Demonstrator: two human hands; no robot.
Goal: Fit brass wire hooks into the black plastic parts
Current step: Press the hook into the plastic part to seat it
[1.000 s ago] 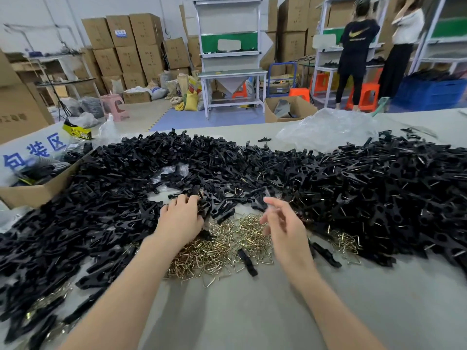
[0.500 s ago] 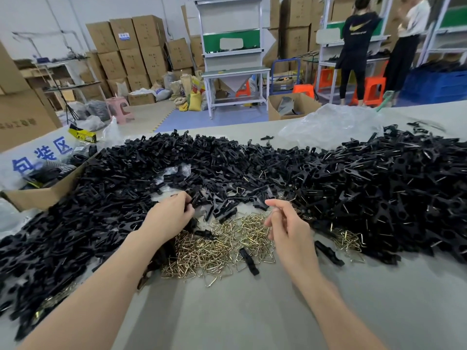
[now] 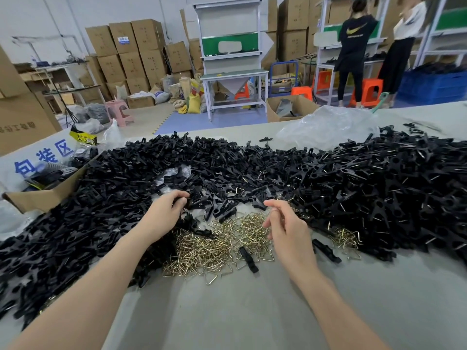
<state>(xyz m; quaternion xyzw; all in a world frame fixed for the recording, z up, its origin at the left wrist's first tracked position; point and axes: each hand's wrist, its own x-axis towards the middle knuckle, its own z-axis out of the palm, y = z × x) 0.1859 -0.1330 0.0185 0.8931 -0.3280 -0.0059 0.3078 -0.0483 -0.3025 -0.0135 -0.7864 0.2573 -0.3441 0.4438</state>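
A wide heap of black plastic parts (image 3: 252, 168) stretches across the grey table (image 3: 240, 311). In front of it lies a pile of brass wire hooks (image 3: 217, 246), with a smaller cluster of hooks (image 3: 345, 237) to the right. My left hand (image 3: 164, 213) reaches into the heap's near edge, its fingers curled round a black plastic part (image 3: 193, 200). My right hand (image 3: 285, 226) hovers above the hook pile with curled fingers. A thin brass wire hook (image 3: 275, 210) seems pinched between them, mostly hidden. Two loose black parts (image 3: 249, 256) lie beside the hooks.
An open cardboard box (image 3: 43, 195) stands at the table's left edge and a clear plastic bag (image 3: 326, 127) lies at the back right. Beyond the table are stacked cartons (image 3: 131, 51), a white workbench (image 3: 232, 74) and two standing people (image 3: 353, 46).
My left hand has moved from the near edge of the hook pile up into the black parts and closed on one. My right hand has barely moved.
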